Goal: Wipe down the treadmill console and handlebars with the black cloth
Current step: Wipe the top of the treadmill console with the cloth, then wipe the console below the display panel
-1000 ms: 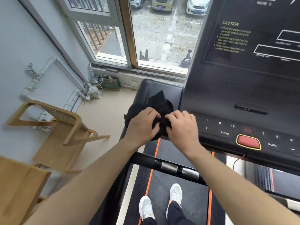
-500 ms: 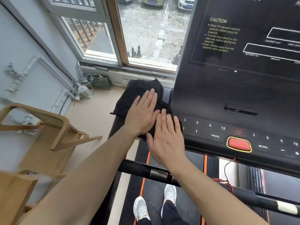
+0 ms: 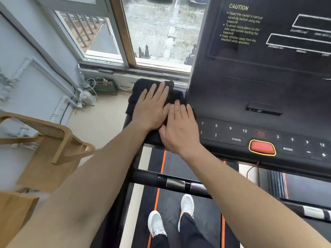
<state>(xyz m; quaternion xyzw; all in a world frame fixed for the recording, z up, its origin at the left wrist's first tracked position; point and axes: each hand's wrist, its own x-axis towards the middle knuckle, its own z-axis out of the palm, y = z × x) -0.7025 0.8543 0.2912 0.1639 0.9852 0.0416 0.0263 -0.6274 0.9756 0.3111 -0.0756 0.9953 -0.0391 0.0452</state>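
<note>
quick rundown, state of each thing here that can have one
black cloth: spread flat on the console's left end, pinned under both hands
left hand: open, palm down on the cloth
right hand: open, palm down, on the cloth's near edge
console display: dark, nothing lit
red button: untouched
window: left sash swung open
wooden chair: empty, beside the treadmill

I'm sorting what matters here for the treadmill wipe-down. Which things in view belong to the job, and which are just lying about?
Part of the job:
- black cloth, spread flat beside the console
- left hand and right hand, both flat on the cloth
- console
- handlebar

Just lying about:
- wooden chair
- green box under the window
- pipes along the wall
</note>
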